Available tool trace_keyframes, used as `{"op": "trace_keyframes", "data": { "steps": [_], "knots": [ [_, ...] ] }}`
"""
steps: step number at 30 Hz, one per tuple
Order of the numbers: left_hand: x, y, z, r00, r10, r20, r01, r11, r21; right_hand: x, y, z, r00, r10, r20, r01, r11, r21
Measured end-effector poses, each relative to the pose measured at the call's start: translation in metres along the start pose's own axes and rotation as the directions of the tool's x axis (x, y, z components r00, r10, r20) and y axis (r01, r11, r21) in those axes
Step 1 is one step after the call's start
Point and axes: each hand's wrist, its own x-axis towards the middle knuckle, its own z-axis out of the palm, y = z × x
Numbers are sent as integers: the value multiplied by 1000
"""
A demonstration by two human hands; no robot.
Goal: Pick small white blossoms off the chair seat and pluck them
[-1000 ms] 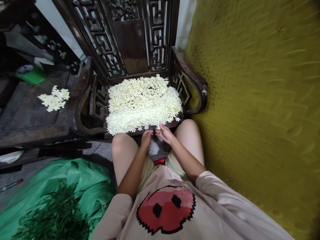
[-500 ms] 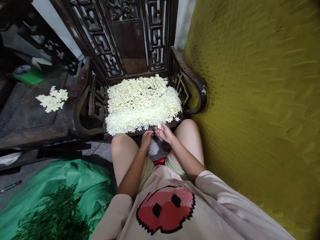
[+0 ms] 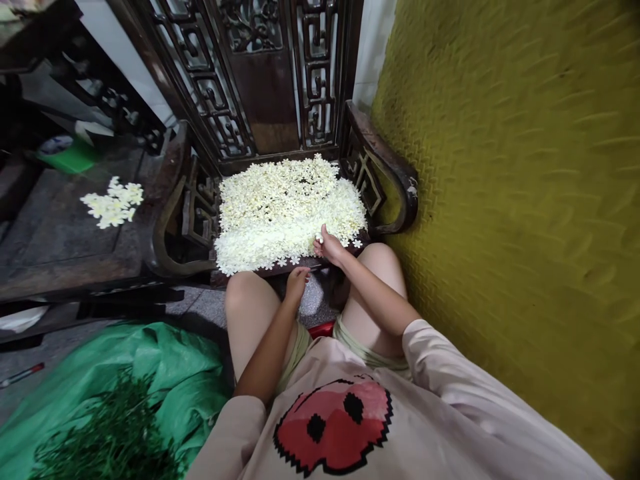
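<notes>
A thick bed of small white flowers (image 3: 270,233) covers the seat of the dark carved wooden chair (image 3: 407,190) in front of me. At the near right edge of the flowers, my right hand (image 3: 329,248) is closed, with a white flower (image 3: 321,238) at its fingertips. Lower and to the left, above my knees, my left hand (image 3: 297,283) is pinched shut. From its fingers a thin needle (image 3: 314,268) seems to point right, though it is too fine to see clearly. The two hands are apart.
On a dark wooden table (image 3: 60,247) at left lie a small heap of white flowers (image 3: 114,202) and a green container (image 3: 75,157). A green sack (image 3: 175,347) with leafy stems (image 3: 110,433) sits at lower left. A yellow textured mat (image 3: 510,200) stands along the right.
My right hand has moved up and away from my left hand, onto the edge of the flower bed. My left hand has shifted slightly down. The camera view has tilted a little.
</notes>
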Motion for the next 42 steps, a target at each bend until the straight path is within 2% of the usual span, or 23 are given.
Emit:
{"op": "trace_keyframes", "data": {
  "steps": [2, 6, 8, 11, 12, 16, 17, 20, 23, 25, 30, 32, 35, 38, 42],
  "knots": [
    [1, 1, 0, 1000, 4, 5, -4, 1000, -6, 3, -15, 0, 991, 91, 94, -89, 996, -25],
    [3, 5, 3, 1000, -16, 20, 17, 999, -32, 7, -26, -1, 988, -51, 145, 57, 998, -34],
    [4, 6, 6, 999, -40, 25, 41, 998, -46, 11, -25, -1, 993, -91, 77, 94, 995, -30],
    [5, 7, 8, 998, -56, 36, 58, 997, -60, 17, -21, 3, 994, -89, -62, 88, 996, -28],
    [6, 8, 8, 998, -57, 38, 60, 996, -64, 18, -20, 4, 996, -64, -62, 62, 998, -30],
    [6, 9, 6, 997, -71, 26, 73, 995, -72, 20, -16, 10, 987, 137, 80, -136, 991, -12],
    [6, 9, 5, 997, -70, 21, 71, 995, -70, 21, -15, 11, 985, 144, 91, -144, 990, -9],
    [7, 9, 4, 998, -56, 8, 57, 996, -64, 21, -11, 13, 997, 22, 78, -19, 999, -34],
    [7, 9, 5, 999, -49, 24, 50, 997, -57, 21, -10, 12, 998, -62, -7, 62, 996, -66],
    [6, 10, 5, 998, -48, 39, 50, 998, -44, 20, -13, 11, 999, -37, -22, 35, 998, -53],
    [6, 12, 3, 999, -39, 21, 40, 998, -55, 13, -20, 12, 975, 179, 134, -185, 982, 33],
    [6, 12, 3, 1000, -26, 14, 27, 998, -64, 9, -18, 13, 981, 142, 133, -151, 987, 62],
    [6, 12, 4, 1000, -24, 20, 25, 997, -66, 4, -12, 13, 991, 14, 134, -23, 998, 63],
    [5, 11, 5, 999, -31, 20, 32, 998, -55, 6, -4, 10, 994, -35, 101, 30, 998, 48],
    [5, 13, 4, 1000, -10, 9, 10, 999, -33, 13, 3, 4, 998, 4, -59, -3, 1000, 22]
  ]
}}
